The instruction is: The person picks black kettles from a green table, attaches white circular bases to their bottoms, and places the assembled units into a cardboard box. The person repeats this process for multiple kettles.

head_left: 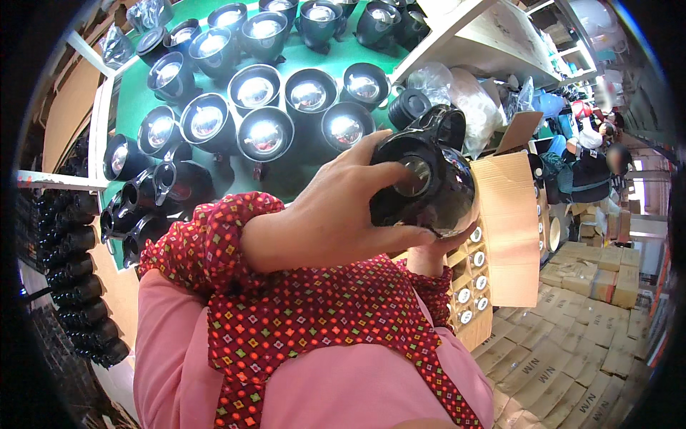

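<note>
Glossy black vessel (pixel 451 179) in the grasp of left fingers (pixel 388 176), right hand (pixel 437 250) beneath, grip unclear

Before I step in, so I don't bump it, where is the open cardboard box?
In the head view, the open cardboard box is right of centre, between the held black vessel and the stacked brown cartons.

I can see little of the right hand (pixel 430 259), since the glossy black vessel (pixel 457 182) covers its fingertips, and the left hand (pixel 339 204) hides part of that vessel in turn. Along the far edge of the green table (pixel 132 93), the back vessels (pixel 277 6) are cut off; its near edge vanishes behind the patterned sleeve (pixel 207 243), and the distant co-worker (pixel 586 171) is blurred.
</note>
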Demonstrator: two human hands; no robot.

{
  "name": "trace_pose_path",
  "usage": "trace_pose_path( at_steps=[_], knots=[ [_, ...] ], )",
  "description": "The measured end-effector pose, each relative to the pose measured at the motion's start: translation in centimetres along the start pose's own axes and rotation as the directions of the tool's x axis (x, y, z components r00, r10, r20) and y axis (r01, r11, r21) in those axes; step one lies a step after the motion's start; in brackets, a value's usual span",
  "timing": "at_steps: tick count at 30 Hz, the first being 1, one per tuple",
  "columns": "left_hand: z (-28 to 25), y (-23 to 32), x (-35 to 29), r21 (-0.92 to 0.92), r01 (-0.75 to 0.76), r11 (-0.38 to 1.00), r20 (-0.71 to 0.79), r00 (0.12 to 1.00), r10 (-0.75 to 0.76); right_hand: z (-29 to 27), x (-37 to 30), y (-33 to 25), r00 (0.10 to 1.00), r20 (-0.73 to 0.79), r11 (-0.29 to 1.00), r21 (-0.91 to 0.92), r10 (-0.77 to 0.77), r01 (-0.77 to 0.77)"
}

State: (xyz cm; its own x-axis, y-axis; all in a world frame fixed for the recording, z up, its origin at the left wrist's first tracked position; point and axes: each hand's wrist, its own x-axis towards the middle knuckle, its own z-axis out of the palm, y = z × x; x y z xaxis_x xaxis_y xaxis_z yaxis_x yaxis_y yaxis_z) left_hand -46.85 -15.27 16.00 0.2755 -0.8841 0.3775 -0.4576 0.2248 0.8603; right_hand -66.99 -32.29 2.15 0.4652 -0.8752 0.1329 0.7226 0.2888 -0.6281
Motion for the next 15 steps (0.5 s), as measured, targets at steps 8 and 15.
trace_pose_path(
  at_steps=[8, 15],
  knots=[
    [-0.8, -3.0, -1.2, -0.22, 0.022, 0.975, -0.04, 0.999, -0.032, 1.6, -0.8, -1.8, 0.978, -0.024, 0.938, -0.29, -0.207, 0.191],
    [-3.0, -7.9, -3.5, -0.676, 0.35, 0.648, -0.106, 0.825, -0.555, 9.8, -0.6, -2.9, 0.855, 0.459, 0.486, -0.705, -0.242, 0.517]
  ],
)
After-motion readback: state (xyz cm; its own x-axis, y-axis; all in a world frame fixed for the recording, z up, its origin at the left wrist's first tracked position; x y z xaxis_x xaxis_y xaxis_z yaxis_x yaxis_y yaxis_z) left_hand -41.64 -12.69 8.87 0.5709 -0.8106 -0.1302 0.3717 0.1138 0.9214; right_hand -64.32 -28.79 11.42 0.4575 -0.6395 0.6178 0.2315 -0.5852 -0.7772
